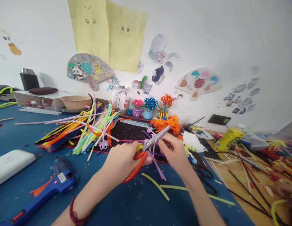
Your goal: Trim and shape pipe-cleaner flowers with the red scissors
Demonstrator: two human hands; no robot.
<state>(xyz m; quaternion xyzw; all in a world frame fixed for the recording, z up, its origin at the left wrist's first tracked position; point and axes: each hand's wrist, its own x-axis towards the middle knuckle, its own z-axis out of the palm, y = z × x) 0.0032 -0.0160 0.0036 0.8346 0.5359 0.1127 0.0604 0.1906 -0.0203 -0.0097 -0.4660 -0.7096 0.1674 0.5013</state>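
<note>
My left hand (124,158) is closed around scissors (152,142) with red-orange handles, the blades pointing up and to the right. A bit of yellow shows by its fingers. Just right of the blades, my right hand (173,150) pinches a lilac pipe cleaner (155,141), mostly hidden by fingers and blades. Below the hands hang more lilac and purple pipe cleaner strips (158,166). A curled lilac pipe cleaner piece (103,143) lies left of them, and a heap of orange pipe cleaner flowers (168,124) sits behind.
Bundled coloured pipe cleaners (82,128) spread at left. A blue glue gun (49,188) with a lit red light lies front left, near a white case (13,164). Light-green strips (157,186) lie in front. Potted flowers (150,108) line the wall; a yellow bottle (230,136) stands right.
</note>
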